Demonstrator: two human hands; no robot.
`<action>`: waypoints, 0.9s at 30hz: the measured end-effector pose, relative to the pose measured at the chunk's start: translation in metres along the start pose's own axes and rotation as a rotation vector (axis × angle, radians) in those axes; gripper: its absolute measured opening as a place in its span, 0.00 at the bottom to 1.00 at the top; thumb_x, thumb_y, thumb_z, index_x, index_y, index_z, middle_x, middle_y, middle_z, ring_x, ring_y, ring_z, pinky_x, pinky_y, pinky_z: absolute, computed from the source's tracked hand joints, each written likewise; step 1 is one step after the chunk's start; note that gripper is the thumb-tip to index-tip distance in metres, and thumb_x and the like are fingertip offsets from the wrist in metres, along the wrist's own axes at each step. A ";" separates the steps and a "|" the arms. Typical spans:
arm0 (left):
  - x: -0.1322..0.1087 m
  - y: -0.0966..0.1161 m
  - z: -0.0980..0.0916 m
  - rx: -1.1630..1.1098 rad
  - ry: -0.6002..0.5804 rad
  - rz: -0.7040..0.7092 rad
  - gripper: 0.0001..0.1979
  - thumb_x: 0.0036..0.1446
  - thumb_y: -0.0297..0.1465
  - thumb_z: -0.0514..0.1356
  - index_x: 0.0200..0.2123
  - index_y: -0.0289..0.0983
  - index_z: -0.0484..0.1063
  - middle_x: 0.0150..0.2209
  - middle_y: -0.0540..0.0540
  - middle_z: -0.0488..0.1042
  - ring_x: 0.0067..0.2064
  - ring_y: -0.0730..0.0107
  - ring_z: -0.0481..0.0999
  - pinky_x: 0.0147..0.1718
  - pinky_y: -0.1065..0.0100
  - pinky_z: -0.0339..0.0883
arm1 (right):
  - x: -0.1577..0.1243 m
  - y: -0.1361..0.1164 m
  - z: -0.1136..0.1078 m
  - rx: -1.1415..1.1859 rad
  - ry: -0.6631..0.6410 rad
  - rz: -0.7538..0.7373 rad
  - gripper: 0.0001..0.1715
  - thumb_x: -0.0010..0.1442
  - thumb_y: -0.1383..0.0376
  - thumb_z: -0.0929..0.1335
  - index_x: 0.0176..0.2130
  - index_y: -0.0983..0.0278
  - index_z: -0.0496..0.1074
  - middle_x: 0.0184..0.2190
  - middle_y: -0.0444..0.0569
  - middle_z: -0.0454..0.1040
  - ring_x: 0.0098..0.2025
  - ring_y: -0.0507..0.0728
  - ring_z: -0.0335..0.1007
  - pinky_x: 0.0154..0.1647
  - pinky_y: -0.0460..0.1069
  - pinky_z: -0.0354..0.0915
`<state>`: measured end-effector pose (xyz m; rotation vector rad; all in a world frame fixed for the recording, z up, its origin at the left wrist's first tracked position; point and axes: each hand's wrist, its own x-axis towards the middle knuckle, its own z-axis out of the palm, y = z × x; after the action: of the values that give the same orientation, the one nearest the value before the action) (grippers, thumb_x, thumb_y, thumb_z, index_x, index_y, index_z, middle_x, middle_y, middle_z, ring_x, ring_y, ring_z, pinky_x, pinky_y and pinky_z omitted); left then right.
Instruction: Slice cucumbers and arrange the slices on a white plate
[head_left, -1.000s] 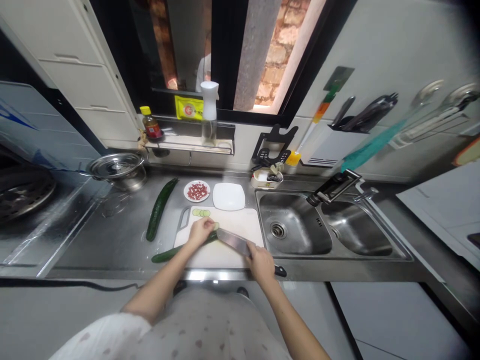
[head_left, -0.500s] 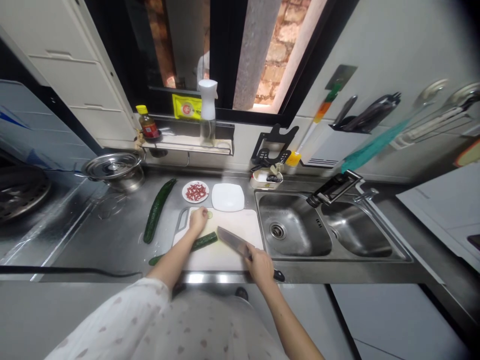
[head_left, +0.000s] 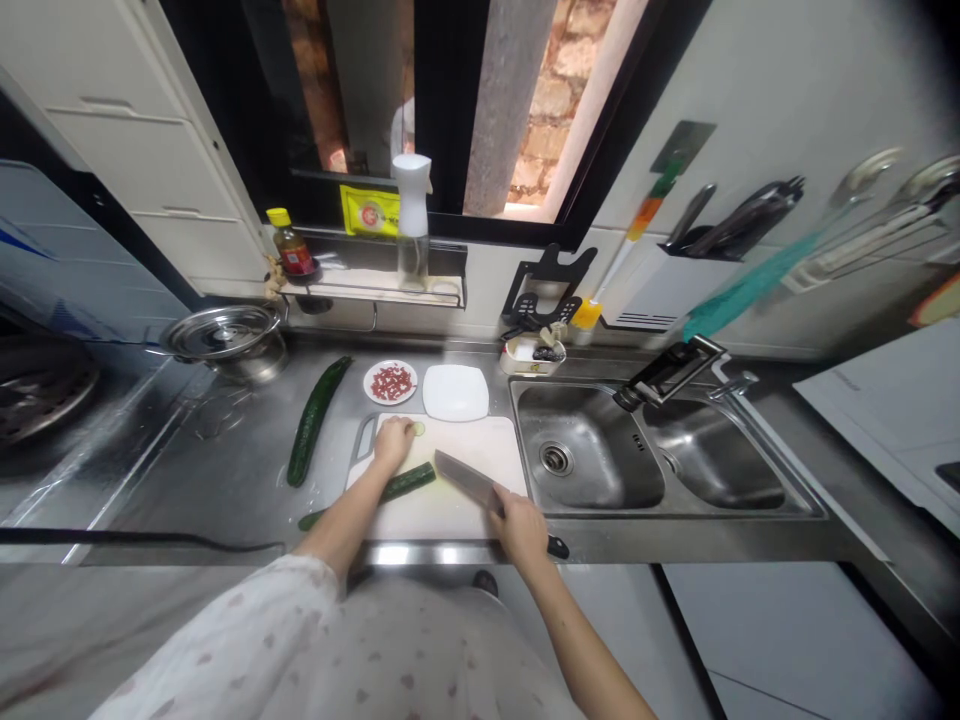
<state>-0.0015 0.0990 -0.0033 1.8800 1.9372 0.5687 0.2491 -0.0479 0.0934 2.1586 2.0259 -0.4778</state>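
Observation:
My right hand (head_left: 521, 525) is wrapped round the handle of a kitchen knife (head_left: 465, 477), whose blade lies slanted over the white cutting board (head_left: 450, 518). The blade's tip is close to the cut end of a cucumber (head_left: 409, 481), which rests on the board and passes under my left forearm. At the board's far left, my left hand (head_left: 394, 440) has its fingers closed at the edge of a pale green cucumber slice (head_left: 418, 428). A second, whole cucumber (head_left: 315, 425) lies on the counter to the left.
Beyond the board stand a plate of chopped red pieces (head_left: 391, 383) and a white square dish (head_left: 455, 392). A double sink (head_left: 592, 505) with a black faucet (head_left: 660, 375) is on the right. A lidded steel pot (head_left: 229, 340) sits at the left.
My left hand has shifted very slightly at the cucumber slice. The knife and my right hand have hardly moved, and the view has tilted a little.

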 end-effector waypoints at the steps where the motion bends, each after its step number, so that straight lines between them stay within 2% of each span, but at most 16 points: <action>1: -0.001 0.000 -0.001 -0.013 0.008 -0.006 0.12 0.57 0.31 0.55 0.40 0.37 0.77 0.41 0.41 0.76 0.44 0.61 0.72 0.45 0.64 0.62 | 0.000 -0.001 0.000 0.000 0.000 0.005 0.26 0.60 0.62 0.64 0.58 0.57 0.64 0.44 0.48 0.76 0.45 0.57 0.70 0.41 0.47 0.59; 4: -0.008 0.002 -0.005 -0.058 0.042 -0.015 0.12 0.57 0.31 0.56 0.41 0.37 0.77 0.40 0.42 0.76 0.45 0.61 0.72 0.47 0.64 0.62 | 0.001 -0.002 -0.001 0.008 -0.002 0.013 0.27 0.60 0.62 0.64 0.58 0.56 0.64 0.44 0.49 0.76 0.46 0.57 0.70 0.42 0.47 0.59; 8: -0.029 0.004 -0.008 -0.122 0.073 0.004 0.12 0.56 0.31 0.56 0.41 0.38 0.76 0.39 0.44 0.76 0.43 0.62 0.73 0.46 0.64 0.64 | 0.002 -0.004 0.000 0.051 -0.014 0.024 0.23 0.61 0.60 0.62 0.56 0.56 0.66 0.43 0.50 0.76 0.46 0.56 0.71 0.41 0.46 0.59; 11: -0.050 0.006 -0.012 -0.142 0.073 0.062 0.11 0.57 0.32 0.56 0.40 0.38 0.76 0.38 0.44 0.76 0.42 0.63 0.72 0.45 0.64 0.64 | 0.005 -0.007 0.005 0.113 -0.006 0.042 0.20 0.63 0.58 0.59 0.52 0.55 0.70 0.40 0.48 0.77 0.43 0.56 0.72 0.38 0.46 0.58; 16: -0.076 0.007 -0.016 -0.119 0.058 0.184 0.11 0.59 0.35 0.55 0.39 0.39 0.76 0.38 0.43 0.75 0.44 0.61 0.71 0.45 0.62 0.63 | 0.011 -0.012 0.015 0.186 0.004 0.072 0.20 0.65 0.59 0.57 0.49 0.56 0.71 0.37 0.47 0.78 0.40 0.55 0.73 0.35 0.45 0.56; 23: -0.091 0.010 -0.017 -0.126 0.029 0.284 0.11 0.61 0.35 0.55 0.40 0.40 0.76 0.38 0.44 0.74 0.44 0.63 0.70 0.46 0.62 0.63 | 0.016 -0.032 0.012 0.180 -0.013 0.002 0.21 0.67 0.59 0.53 0.45 0.59 0.71 0.37 0.48 0.78 0.39 0.54 0.72 0.33 0.45 0.54; 27: -0.094 0.012 -0.014 -0.145 0.027 0.347 0.11 0.61 0.35 0.55 0.41 0.42 0.76 0.39 0.45 0.74 0.44 0.65 0.70 0.46 0.63 0.64 | 0.019 -0.048 0.007 0.139 -0.042 -0.040 0.21 0.68 0.60 0.53 0.46 0.62 0.70 0.38 0.51 0.77 0.40 0.55 0.72 0.35 0.46 0.56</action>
<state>0.0044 0.0049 0.0145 2.1334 1.5441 0.8157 0.2013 -0.0283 0.0865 2.1680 2.0739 -0.6833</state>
